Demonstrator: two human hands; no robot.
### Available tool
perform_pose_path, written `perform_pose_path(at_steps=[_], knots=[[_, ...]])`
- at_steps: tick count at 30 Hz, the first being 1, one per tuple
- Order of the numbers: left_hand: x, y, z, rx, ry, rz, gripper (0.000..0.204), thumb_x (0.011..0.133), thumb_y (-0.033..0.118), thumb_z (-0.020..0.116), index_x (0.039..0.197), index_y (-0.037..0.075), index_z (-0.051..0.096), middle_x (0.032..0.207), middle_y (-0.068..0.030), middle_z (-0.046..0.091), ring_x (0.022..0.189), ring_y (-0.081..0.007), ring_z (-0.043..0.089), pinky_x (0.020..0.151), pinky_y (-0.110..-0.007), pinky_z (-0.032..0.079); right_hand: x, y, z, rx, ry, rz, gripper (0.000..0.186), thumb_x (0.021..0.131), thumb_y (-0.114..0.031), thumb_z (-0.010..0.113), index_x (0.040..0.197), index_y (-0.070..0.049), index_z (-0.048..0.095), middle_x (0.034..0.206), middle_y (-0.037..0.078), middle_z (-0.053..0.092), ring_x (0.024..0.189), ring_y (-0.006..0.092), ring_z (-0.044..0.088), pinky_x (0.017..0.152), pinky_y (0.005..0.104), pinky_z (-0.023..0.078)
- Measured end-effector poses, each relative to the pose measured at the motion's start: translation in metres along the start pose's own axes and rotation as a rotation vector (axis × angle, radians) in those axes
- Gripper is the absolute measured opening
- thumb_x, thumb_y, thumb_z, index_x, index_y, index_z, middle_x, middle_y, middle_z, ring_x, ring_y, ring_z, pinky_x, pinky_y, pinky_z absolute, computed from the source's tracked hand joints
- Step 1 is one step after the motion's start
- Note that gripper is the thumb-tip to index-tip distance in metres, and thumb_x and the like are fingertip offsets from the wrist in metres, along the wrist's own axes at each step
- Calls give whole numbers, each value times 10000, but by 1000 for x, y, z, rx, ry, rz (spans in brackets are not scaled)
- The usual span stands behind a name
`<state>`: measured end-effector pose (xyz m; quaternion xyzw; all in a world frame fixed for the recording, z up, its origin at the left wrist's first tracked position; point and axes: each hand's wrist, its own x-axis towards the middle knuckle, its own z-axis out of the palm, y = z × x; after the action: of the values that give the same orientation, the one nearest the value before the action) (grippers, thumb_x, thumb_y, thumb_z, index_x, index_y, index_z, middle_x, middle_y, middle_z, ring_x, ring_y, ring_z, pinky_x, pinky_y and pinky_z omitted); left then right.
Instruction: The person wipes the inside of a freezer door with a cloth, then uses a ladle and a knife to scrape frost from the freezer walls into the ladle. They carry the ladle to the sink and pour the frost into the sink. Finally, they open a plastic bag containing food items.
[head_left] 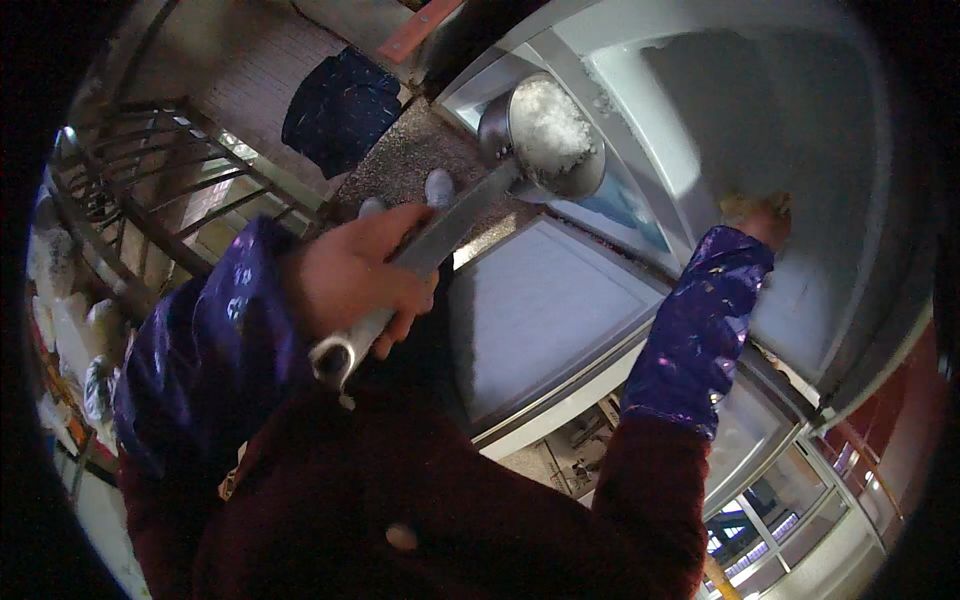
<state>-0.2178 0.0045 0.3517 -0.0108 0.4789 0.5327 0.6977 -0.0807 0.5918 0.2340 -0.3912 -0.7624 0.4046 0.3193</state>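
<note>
My left hand (365, 270) is wrapped round the long flat handle (465, 215) of a metal saucepan, whose ringed end sticks out below my fingers. White frost or crushed ice (552, 125) heaps up in the round pan (497, 130), which is tilted at the edge of an open fridge or freezer compartment. My right hand (768, 222) reaches into the grey-white compartment (790, 110), against its inner surface. Its fingers are closed on a small yellowish piece, perhaps a sponge or cloth; dim light hides its kind. Shiny purple sleeve covers are on both forearms.
Below the pan is a pale, framed fridge door or panel (555, 305). A metal rack (150, 180) stands at the left, with bagged goods (75, 340) beside it. Dark patterned cloth (340, 110) lies on the floor. A glazed window frame (790, 500) shows at lower right.
</note>
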Motion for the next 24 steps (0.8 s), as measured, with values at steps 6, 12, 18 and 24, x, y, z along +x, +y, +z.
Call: perform_pose_path(at_steps=[6,12,18,24], knots=[[10,-14,-20,-103,-53,28,714,734,35,538,1341,6,163,767,-81,489,570,-157,543,466,-276,466,54,-11,64,-577,-259,-135,319,819,-172,462,1118,-65,488,1099,121,550,973,287,545,848,415,446],[20,-23,-45,76,-82,-66,750,726,-15,516,1356,30,112,789,-97,525,572,-166,555,489,-282,471,98,-25,131,-880,-421,-264,309,813,-165,466,1103,-64,499,1089,117,555,964,280,548,844,407,447],[30,-4,-74,184,-137,142,756,710,1,537,1347,19,129,867,-120,543,789,-184,569,667,-314,459,120,-25,164,-1056,-477,-275,300,807,-158,470,1089,-63,510,1079,112,560,955,273,551,840,398,448],[36,-33,-85,62,-155,137,724,735,32,526,1337,8,125,953,-141,555,880,-215,560,758,-317,444,133,-17,239,-1129,-624,-329,291,802,-151,474,1074,-62,521,1069,108,565,946,266,554,836,390,448]])
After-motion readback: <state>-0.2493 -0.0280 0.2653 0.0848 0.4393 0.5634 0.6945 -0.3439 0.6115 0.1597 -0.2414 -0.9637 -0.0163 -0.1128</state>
